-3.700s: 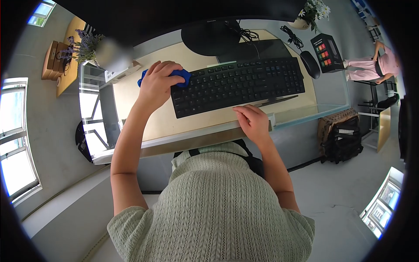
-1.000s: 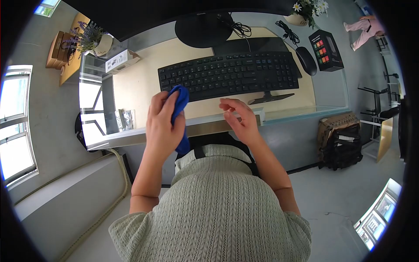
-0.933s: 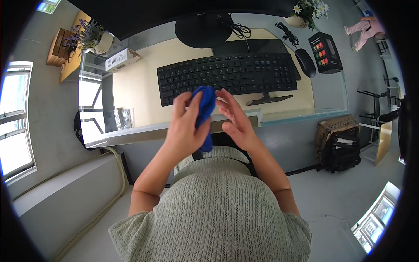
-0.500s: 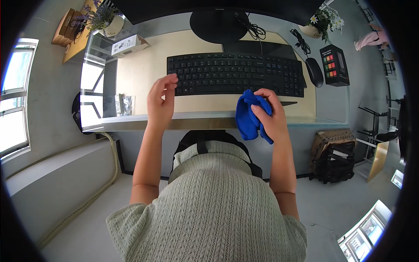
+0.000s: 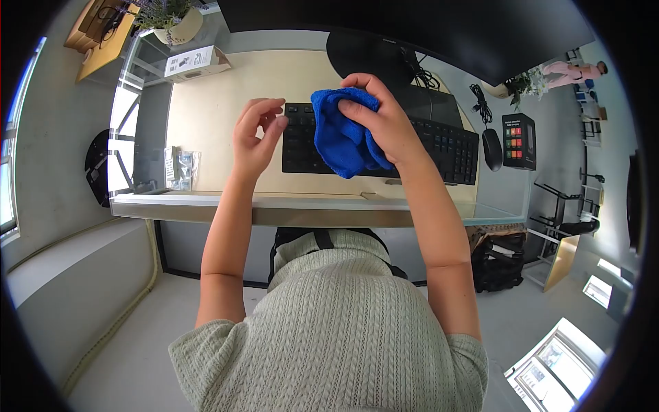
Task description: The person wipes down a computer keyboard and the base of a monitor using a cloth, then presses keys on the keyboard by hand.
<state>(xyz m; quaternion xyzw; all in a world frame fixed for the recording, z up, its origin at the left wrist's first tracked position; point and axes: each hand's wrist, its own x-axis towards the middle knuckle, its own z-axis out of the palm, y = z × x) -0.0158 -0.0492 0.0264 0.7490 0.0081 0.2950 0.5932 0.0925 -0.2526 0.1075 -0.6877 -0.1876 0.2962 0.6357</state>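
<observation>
A crumpled blue cloth [image 5: 340,141] is pinched between the thumb and fingers of my right hand [image 5: 384,123]. It hangs over the middle of the black keyboard [image 5: 449,151] and hides many keys; whether it touches them I cannot tell. My left hand [image 5: 257,137] is by the keyboard's left end, its fingers loosely curled and apart from the thumb, with nothing between them.
Behind the keyboard stands a black monitor [image 5: 439,27] with a coiled cable by its base. A mouse [image 5: 492,150] and a black box [image 5: 519,141] are on the right. At left are a white box [image 5: 197,63], a small plastic packet [image 5: 184,169] and a potted plant [image 5: 180,29]. A person [image 5: 573,73] is far right.
My right hand has carried the cloth from the desk's front edge up and left over the keyboard. My left hand stays by the keyboard's left end. The camera view has shifted and tilted.
</observation>
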